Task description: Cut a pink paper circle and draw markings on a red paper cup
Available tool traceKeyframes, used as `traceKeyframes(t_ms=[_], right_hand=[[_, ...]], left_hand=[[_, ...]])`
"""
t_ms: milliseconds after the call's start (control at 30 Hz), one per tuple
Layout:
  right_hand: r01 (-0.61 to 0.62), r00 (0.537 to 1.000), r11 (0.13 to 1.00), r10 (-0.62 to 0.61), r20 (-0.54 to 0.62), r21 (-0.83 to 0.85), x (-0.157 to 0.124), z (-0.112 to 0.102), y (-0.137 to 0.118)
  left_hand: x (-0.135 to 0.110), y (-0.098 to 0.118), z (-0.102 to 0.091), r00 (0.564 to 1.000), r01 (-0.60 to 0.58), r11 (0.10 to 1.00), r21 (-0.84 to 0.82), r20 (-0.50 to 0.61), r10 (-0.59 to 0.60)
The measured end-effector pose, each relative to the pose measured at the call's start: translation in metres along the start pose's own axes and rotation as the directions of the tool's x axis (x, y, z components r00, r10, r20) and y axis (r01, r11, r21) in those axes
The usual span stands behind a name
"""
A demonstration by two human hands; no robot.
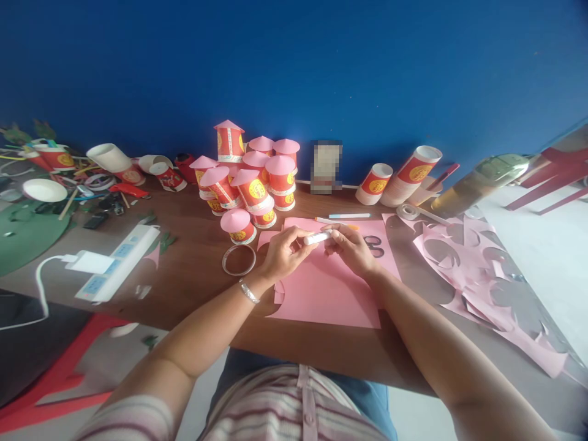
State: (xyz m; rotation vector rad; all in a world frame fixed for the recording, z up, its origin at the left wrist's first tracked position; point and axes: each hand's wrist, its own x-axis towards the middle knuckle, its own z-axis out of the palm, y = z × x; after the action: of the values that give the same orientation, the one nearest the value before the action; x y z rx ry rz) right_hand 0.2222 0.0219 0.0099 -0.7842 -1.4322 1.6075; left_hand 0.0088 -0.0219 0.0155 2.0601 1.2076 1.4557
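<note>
Head view, biggest thing first: what fills the picture?

— A blue wall (294, 73) across the top, and below it a brown table (193, 275) running the full width.

What lies on it?

— A pink sheet (321, 300) lies flat at centre, squarely in front, likely so both hands can work above it. At 3 o'clock from it is a heap of pink offcuts (482, 275) with round holes cut out, pushed aside but near. At 11 o'clock a cluster of red cups (252, 187) topped with pink cones is stacked near the wall, out of the hands' way. At 9 o'clock, well apart, sits a white power strip (117, 263) with a plug in it.

And the hands?

— The left hand (282, 254) is curled shut round one end of a white stick (316, 237). The right hand (351, 248) pinches the other end with closed fingertips. The stick is held level between them, just above the sheet's far half. That two-ended grip looks like one for a cap and barrel, though I cannot tell whether it is glue or a marker.

Anything smaller?

— A clear tape ring (239, 260) lies at 9 o'clock of the left hand, just beside it. The scissors (374, 245) are at 3 o'clock of the right, half hidden by it. Both are within easy reach.
</note>
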Motion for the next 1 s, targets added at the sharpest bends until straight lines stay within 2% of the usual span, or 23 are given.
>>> traceKeyframes(t_ms=[67,167,400,600,700,833,900,1000], right_hand=[[0.004,1.000,0.998,-0.005,0.018,0.055,0.0009,0.0012,0.0016],[-0.062,0.996,0.995,0.058,0.061,0.076,0.0005,0.0027,0.0031],[-0.113,0.985,0.993,0.116,0.128,-0.035,-0.0025,0.0002,0.0018],[-0.166,0.976,0.983,0.175,0.133,-0.074,-0.0035,-0.0018,0.0005],[-0.139,0.986,0.987,0.146,0.084,-0.087,-0.0031,-0.0004,0.0027],[-0.064,0.997,0.998,0.063,0.048,0.002,-0.0005,0.0029,0.0034],[-0.103,0.993,0.992,0.098,0.071,0.068,0.0002,0.0037,0.0019],[-0.169,0.981,0.984,0.162,0.109,0.062,-0.0010,0.0029,-0.0012]], left_hand=[[0.0005,-0.0004,-0.0013,0.999,0.032,0.999,-0.019,-0.009,-0.032],[0.0007,-0.0002,-0.0033,0.998,0.056,0.998,-0.008,0.020,-0.056],[-0.0005,0.0012,-0.0051,0.998,0.001,0.996,0.085,0.068,-0.006],[-0.0010,-0.0011,-0.0042,0.995,-0.080,0.992,0.102,0.070,0.074],[-0.0012,-0.0022,-0.0033,0.995,-0.074,0.990,0.116,0.069,0.066],[-0.0017,-0.0036,-0.0021,0.997,-0.060,0.991,0.118,0.046,0.055],[-0.0022,-0.0037,-0.0016,0.998,-0.042,0.993,0.111,0.044,0.038],[-0.0027,-0.0034,-0.0011,0.999,-0.027,0.995,0.098,0.047,0.022]])
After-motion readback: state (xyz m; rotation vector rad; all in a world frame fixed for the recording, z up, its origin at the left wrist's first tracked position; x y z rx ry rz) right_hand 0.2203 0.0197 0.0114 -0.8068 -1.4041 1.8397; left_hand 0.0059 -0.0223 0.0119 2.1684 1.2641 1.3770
